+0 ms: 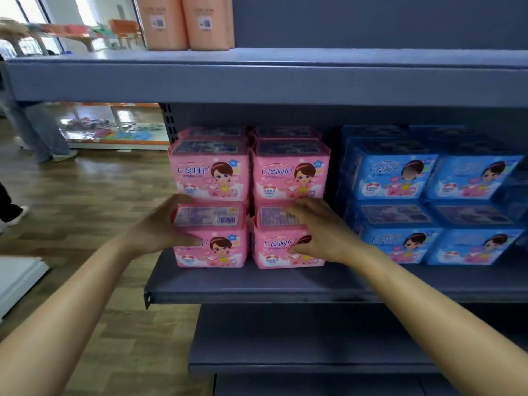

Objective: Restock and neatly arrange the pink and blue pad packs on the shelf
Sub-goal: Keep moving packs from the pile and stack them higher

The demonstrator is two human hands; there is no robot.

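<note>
Pink pad packs stand two high in two columns on the grey middle shelf [257, 284], with more pink packs behind. My left hand [160, 227] grips the left end of the lower left pink pack [217, 247], thumb on its front. My right hand [320, 230] grips the lower right pink pack [274, 250], fingers over its top and thumb on its front. The upper pink packs [210, 172] rest on these two. To the right, blue pad packs [391, 178] are stacked two high in rows, a small gap apart from the pink ones.
Peach packages [185, 21] stand on the upper shelf [257, 81]. A lower grey shelf [300, 338] juts out below. Left of the rack is wooden floor [85, 195] with a person's legs [37, 130] and a white edge [17, 278]. A display table sits farther back.
</note>
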